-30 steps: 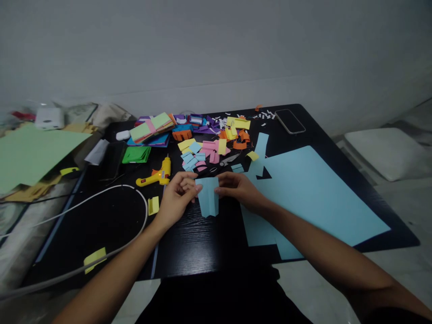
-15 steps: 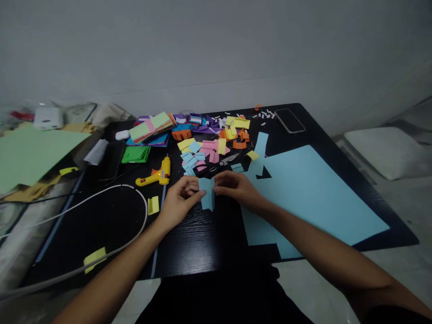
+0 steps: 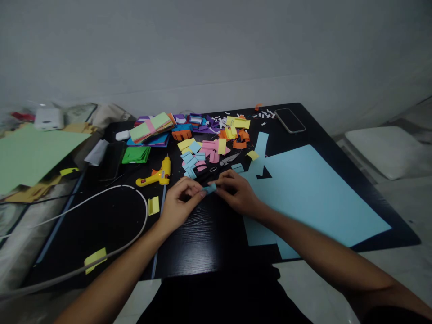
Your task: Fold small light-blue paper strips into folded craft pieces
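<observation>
Blue sheet (image 3: 313,191): well right of glue gun (image 3: 158,174) | left hand (image 3: 184,200): right of gun, nearer, thumb and fingers pinching left end of slip (image 3: 209,189) | right hand (image 3: 238,193): farther right, thumb and fingers pinching its right end | slip: between hands, right of gun | scissors (image 3: 230,159): right of gun | phone (image 3: 290,120): beyond gun, far right

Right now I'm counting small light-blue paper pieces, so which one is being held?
The small light-blue paper piece pinched between the left hand and right hand; the other light-blue pieces lie beyond the hands on the black table.
</observation>
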Demonstrator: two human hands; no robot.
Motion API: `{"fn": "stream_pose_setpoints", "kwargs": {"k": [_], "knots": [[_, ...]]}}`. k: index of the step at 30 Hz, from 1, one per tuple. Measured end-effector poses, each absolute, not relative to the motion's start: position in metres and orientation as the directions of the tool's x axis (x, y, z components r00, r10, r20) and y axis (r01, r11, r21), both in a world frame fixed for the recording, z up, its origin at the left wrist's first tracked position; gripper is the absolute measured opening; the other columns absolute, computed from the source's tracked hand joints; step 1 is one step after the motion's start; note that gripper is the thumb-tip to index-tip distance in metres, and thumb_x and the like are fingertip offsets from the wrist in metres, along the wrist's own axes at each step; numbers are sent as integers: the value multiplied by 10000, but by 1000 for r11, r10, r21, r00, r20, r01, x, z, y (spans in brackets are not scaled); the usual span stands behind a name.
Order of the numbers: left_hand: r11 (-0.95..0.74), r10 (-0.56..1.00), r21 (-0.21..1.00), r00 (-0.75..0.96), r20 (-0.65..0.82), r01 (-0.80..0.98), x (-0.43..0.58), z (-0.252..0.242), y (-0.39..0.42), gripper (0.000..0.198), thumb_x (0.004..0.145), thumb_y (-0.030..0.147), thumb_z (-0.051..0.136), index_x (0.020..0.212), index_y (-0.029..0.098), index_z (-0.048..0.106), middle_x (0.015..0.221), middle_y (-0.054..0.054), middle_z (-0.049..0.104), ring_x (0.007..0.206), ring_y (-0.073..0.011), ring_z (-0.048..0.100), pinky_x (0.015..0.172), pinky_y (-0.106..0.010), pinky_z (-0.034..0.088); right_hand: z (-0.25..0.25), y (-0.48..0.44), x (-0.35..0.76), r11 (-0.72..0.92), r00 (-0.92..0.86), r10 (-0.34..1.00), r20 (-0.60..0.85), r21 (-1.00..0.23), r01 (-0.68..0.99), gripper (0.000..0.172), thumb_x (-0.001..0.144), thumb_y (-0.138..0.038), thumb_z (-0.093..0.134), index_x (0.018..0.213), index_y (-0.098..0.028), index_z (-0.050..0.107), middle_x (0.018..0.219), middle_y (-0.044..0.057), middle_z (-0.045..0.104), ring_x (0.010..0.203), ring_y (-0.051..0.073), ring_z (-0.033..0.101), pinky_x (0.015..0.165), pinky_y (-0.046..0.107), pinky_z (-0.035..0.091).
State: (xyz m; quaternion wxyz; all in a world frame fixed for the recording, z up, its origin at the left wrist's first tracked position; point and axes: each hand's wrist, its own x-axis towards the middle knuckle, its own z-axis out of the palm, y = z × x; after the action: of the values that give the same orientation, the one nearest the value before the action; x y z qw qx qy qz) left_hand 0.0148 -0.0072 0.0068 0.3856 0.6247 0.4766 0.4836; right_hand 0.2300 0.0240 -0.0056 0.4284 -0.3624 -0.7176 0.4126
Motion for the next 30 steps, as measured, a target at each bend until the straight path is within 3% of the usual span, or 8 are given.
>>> {"fn": "stream_pose_setpoints", "kwargs": {"k": [4, 8, 13, 16, 24, 26, 30], "knots": [[-289, 957, 932, 80, 278, 221, 14, 5, -8, 34, 898, 216, 752, 907, 188, 734, 613, 64, 504, 535, -69, 462, 526, -184, 381, -4, 22, 230, 384, -420, 859, 291, -910, 155, 244, 930, -184, 663, 1131, -244, 785, 836, 2, 591, 707, 128, 580, 670, 285, 493], [-342, 936, 922, 151, 318, 182, 15, 4, -11, 48, 940, 185, 698, 986, 185, 712, 626, 46, 625, 526, -85, 578, 533, -189, 465, -6, 19, 227, 226, -445, 881, 163, -970, 93, 500, 867, -277, 784, 1353, -235, 671, 908, 5, 696, 695, 125, 633, 657, 271, 538], [-488, 865, 825, 280, 416, 283, 13, 6, -12, 89, 925, 143, 708, 985, 188, 755, 866, -29, 759, 696, -109, 677, 656, -210, 555, -9, 18, 227, 145, -473, 869, 141, -989, -29, 397, 920, -277, 709, 1316, -244, 727, 1166, 63, 792, 1024, 214, 748, 960, 403, 584], [-495, 862, 816, 285, 419, 298, 12, 7, -11, 83, 928, 142, 701, 978, 188, 749, 922, -44, 750, 753, -119, 682, 667, -214, 554, -5, 21, 229, 48, -497, 863, 96, -993, -109, 411, 939, -285, 688, 1348, -256, 720, 1189, 50, 795, 1078, 216, 742, 1008, 421, 573], [-435, 878, 862, 335, 341, 260, 10, 11, -12, 110, 951, 176, 665, 1036, 175, 734, 1000, -69, 740, 761, -127, 685, 667, -233, 545, 0, 25, 228, -53, -454, 891, 24, -986, -156, 206, 854, -330, 810, 1025, -219, 785, 897, 9, 773, 738, 139, 693, 732, 305, 597], [-411, 888, 874, 332, 319, 258, 10, 10, -12, 126, 949, 176, 662, 1053, 173, 733, 965, -64, 741, 744, -129, 681, 658, -235, 543, -1, 23, 225, -74, -439, 898, 18, -979, -190, 239, 813, -330, 854, 960, -212, 707, 814, -15, 733, 684, 130, 678, 676, 287, 592], [-372, 889, 898, 368, 272, 235, 8, 7, -12, 275, 946, 103, 569, 1156, 177, 731, 893, -53, 737, 709, -136, 668, 656, -249, 556, -3, 20, 223, -155, -417, 908, -46, -961, -230, 476, 737, -309, 925, 953, -245, 506, 737, -56, 699, 641, 130, 686, 625, 267, 589]]}}
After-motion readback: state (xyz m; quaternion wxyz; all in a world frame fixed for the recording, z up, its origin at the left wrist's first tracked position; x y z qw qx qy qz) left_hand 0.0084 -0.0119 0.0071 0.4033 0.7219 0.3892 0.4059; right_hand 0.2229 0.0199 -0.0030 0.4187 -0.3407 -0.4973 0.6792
